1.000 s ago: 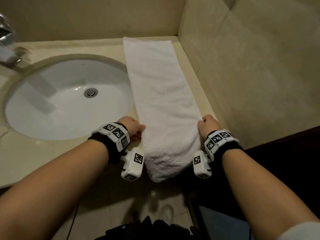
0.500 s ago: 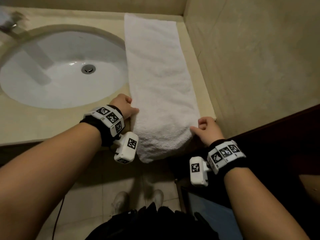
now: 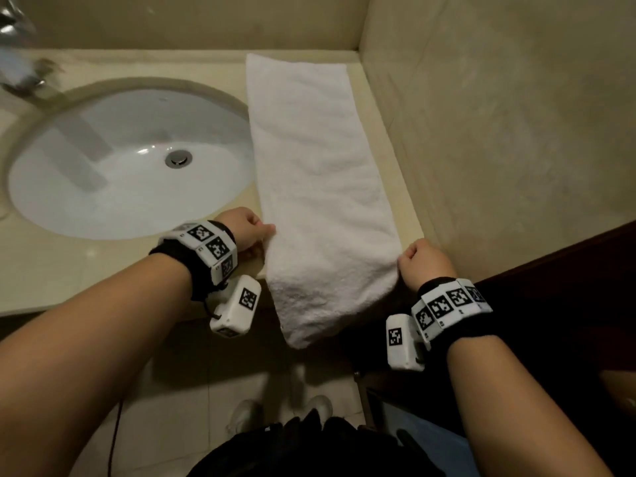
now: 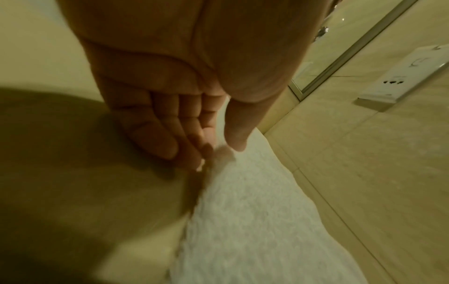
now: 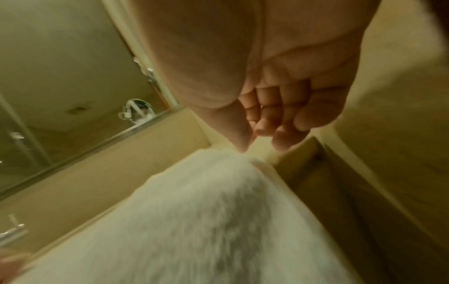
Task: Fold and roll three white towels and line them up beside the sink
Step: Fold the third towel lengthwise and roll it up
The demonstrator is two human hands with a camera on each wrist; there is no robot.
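Both my left hand (image 3: 248, 227) and right hand (image 3: 420, 261) pinch the white towel's (image 3: 320, 173) side edges at the table (image 3: 51, 270) front. Folding looks done. Rolling remains; no other towels visible.

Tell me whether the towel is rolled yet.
Not rolled. The white towel lies flat as a long folded strip on the counter, its near end hanging over the edge.
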